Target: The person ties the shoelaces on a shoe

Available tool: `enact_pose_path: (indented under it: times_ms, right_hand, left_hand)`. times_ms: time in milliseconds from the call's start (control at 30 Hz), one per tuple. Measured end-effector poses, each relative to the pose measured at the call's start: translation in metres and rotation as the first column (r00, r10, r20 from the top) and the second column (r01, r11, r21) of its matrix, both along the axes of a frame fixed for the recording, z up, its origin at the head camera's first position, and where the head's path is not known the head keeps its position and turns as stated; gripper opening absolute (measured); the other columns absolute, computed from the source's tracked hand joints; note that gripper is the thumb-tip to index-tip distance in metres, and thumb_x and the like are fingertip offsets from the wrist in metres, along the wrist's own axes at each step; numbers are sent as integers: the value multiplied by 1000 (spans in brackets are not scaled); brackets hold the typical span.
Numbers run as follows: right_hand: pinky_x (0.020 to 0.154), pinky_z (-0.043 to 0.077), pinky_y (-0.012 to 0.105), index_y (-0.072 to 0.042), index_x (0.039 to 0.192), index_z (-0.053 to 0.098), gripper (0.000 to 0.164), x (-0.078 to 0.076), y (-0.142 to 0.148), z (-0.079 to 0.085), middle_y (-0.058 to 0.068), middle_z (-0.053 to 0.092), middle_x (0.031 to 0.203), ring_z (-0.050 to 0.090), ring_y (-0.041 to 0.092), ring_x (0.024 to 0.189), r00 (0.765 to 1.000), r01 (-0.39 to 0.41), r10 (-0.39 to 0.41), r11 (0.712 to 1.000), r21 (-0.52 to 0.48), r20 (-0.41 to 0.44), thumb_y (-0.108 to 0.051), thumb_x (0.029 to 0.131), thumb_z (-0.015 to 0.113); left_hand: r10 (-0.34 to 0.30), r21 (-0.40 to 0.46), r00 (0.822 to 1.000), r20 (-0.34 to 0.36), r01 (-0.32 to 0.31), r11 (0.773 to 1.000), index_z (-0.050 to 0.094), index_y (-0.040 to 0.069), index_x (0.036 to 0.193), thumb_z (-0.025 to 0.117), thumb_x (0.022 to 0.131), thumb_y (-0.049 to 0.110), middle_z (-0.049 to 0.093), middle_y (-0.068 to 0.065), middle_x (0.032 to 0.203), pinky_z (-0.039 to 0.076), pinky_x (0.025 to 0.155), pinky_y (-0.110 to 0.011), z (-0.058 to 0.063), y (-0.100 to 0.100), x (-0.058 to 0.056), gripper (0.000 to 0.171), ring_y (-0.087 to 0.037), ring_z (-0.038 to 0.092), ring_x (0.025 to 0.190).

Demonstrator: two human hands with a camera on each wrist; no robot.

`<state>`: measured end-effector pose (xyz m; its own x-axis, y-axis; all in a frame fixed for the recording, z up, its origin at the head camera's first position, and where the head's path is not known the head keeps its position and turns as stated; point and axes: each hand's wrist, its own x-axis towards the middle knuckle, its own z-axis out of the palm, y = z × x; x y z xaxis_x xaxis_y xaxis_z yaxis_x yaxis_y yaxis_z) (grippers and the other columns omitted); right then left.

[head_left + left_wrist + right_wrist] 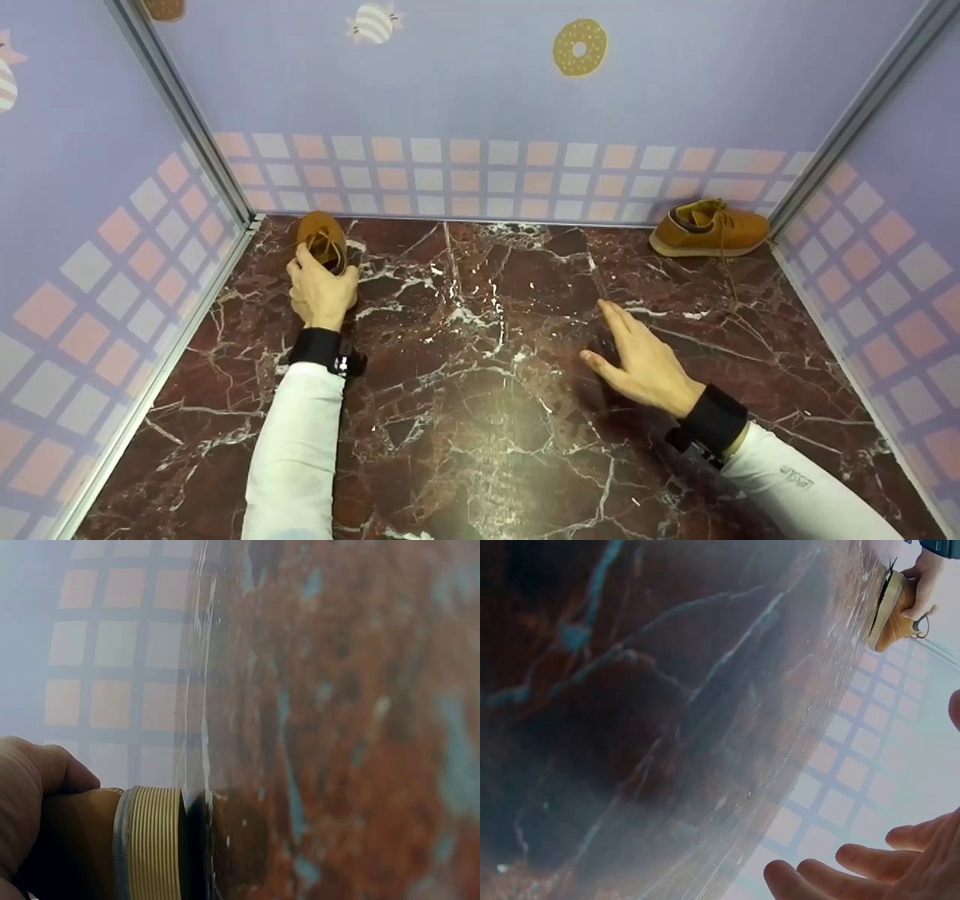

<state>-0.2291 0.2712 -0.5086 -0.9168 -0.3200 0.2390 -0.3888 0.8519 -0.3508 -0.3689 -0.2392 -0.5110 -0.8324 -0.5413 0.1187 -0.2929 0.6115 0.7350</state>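
At the far left of the floor, a tan lace-up shoe (320, 226) points its toe toward the back wall. My left hand (322, 291) grips it around the heel end, thumb on the right side and fingers on the left. In the left wrist view the shoe's ribbed, pale sole edge (155, 844) shows close to the floor; the right wrist view also catches the held shoe (889, 622). My right hand (646, 365) hovers over the floor at the right, fingers extended and holding nothing. A matching tan shoe (735, 231) lies in the back right corner, toe pointing right.
Dark red marbled floor (480, 420) spreads between purple walls on three sides. A loose lace (731, 289) trails from the right shoe onto the floor. The back wall (465, 82) stands just behind both shoes, and a metal corner strip (187, 112) rises at the left.
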Motion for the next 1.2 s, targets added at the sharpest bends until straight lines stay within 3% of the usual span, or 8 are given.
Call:
enact_pose_path:
  times_ms: [233, 400, 733, 1067, 1200]
  right_hand:
    - [120, 51, 74, -2, 175, 33, 91, -1, -3, -1, 30, 44, 176, 51, 53, 158, 1000, -21, 21, 1000, -11, -2, -52, 107, 70]
    - [125, 48, 71, 1, 173, 35, 89, -3, -6, -2, 29, 46, 175, 49, 52, 160, 997, -70, 69, 996, -48, -31, -45, 107, 72]
    - [127, 46, 69, 0, 170, 43, 80, -3, -16, 3, 27, 52, 171, 55, 50, 155, 992, -122, 127, 963, -240, 5, -32, 105, 77]
    - [107, 62, 67, 4, 162, 52, 73, -4, -21, 5, 31, 63, 158, 69, 53, 137, 986, -148, 167, 902, -406, 11, -16, 99, 83]
    - [104, 64, 66, 4, 161, 53, 73, -4, -22, 4, 31, 62, 159, 70, 53, 135, 986, -144, 167, 895, -422, 17, -13, 98, 84]
  left_hand:
    - [-25, -8, 1000, 6, 25, 1000, 25, 15, 177, 78, 93, 43, 42, -28, 174, 52, 117, -75, 3, 3, 5, 103, -66, 58, 140]
    - [-57, -53, 998, -1, 57, 997, 28, 12, 176, 79, 92, 44, 46, -30, 170, 56, 112, -73, 0, 14, 8, 104, -65, 61, 137]
    - [-145, -136, 989, 22, 147, 980, 30, 8, 174, 83, 91, 46, 46, -33, 166, 60, 107, -71, -1, 44, 15, 105, -63, 66, 130]
    - [-239, -149, 970, 43, 243, 959, 32, 7, 172, 82, 90, 45, 50, -34, 161, 61, 105, -68, 2, 67, 25, 104, -61, 68, 128]
    - [-292, -164, 954, 69, 300, 940, 33, 7, 171, 83, 90, 45, 51, -34, 160, 63, 103, -69, 5, 78, 32, 102, -60, 69, 126]
